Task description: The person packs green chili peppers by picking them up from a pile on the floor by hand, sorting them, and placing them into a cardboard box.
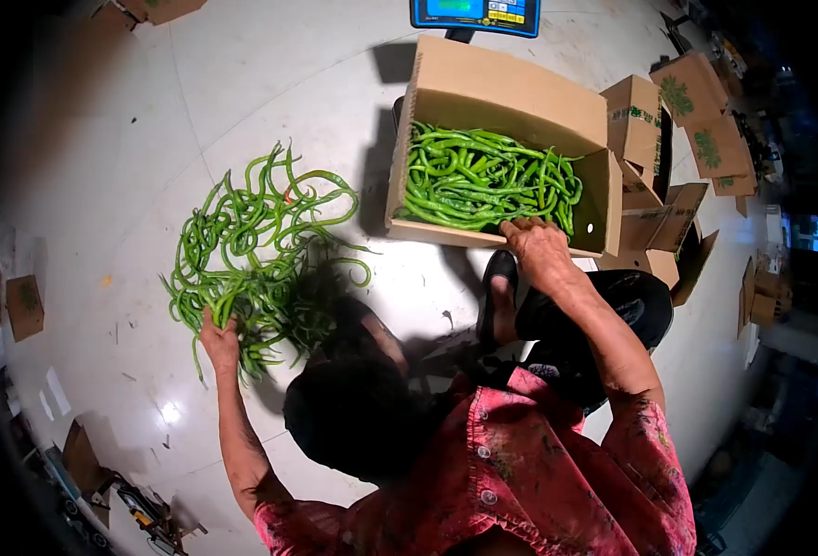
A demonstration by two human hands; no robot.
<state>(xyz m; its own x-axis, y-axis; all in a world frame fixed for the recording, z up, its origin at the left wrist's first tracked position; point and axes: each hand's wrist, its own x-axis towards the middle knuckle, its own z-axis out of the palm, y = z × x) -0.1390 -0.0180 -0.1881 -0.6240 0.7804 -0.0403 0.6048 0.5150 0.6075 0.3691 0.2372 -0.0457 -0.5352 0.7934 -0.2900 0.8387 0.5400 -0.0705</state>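
Long green chili peppers (242, 232) lie in a loose, tangled pile on the floor at the left. At the near left edge of this pile, my left hand (221, 341) is closed round a few of the peppers. An open cardboard box (511, 79) stands at the upper right, partly filled with more green peppers (483, 181) laid mostly lengthwise. My right hand (543, 252) is at the box's near wall, its fingers bent over the rim close to the peppers inside. The fingertips of that hand are partly hidden.
A scale display (475, 13) stands behind the box. Flattened and open cartons (636, 130) crowd the right side, with more cardboard (25, 308) at the far left. My foot in a dark shoe (499, 296) is just in front of the box. Small scraps dot the pale floor.
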